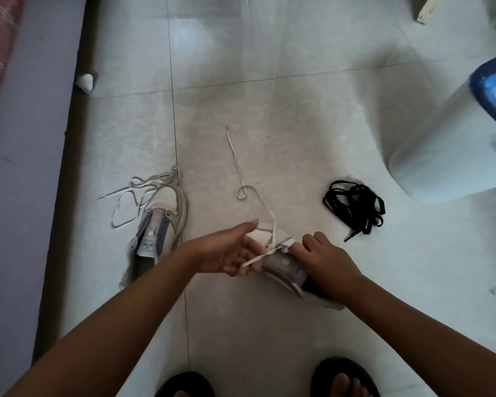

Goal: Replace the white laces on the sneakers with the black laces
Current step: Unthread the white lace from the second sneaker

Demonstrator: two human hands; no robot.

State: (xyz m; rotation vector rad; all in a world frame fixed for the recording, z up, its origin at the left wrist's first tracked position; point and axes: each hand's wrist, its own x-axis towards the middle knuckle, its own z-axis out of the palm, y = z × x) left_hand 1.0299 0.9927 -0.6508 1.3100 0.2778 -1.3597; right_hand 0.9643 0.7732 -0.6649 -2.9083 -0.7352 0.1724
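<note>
Sneakers first, left to right: the left sneaker [155, 239] lies on the tiled floor [284, 110] by the dark wall base, long axis near vertical in view, toe pointing away from me and slightly right, tongue open. I see its pulled-out white lace [135, 196] in loose loops just left of and beyond the toe, touching the shoe.

Left hand [226, 253] has fingers curled, pinching the second white lace [238, 164] near its end; I follow that lace from the eyelets up and away across the floor, with a small loop midway and its tip far out.

Held sneaker [281, 265] is between both hands, off or just at the floor, I cannot tell which. Long axis runs diagonal, toe toward upper left, heel toward lower right.

Right hand [330, 267] grips the held sneaker's upper from the right, fingers curled over the eyelet edge.

Black laces [354, 209] sit in a tangled pile on the floor right of the hands, well apart. A white bin [441, 138] stands at far right. My sandalled feet [344, 379] are at bottom.
</note>
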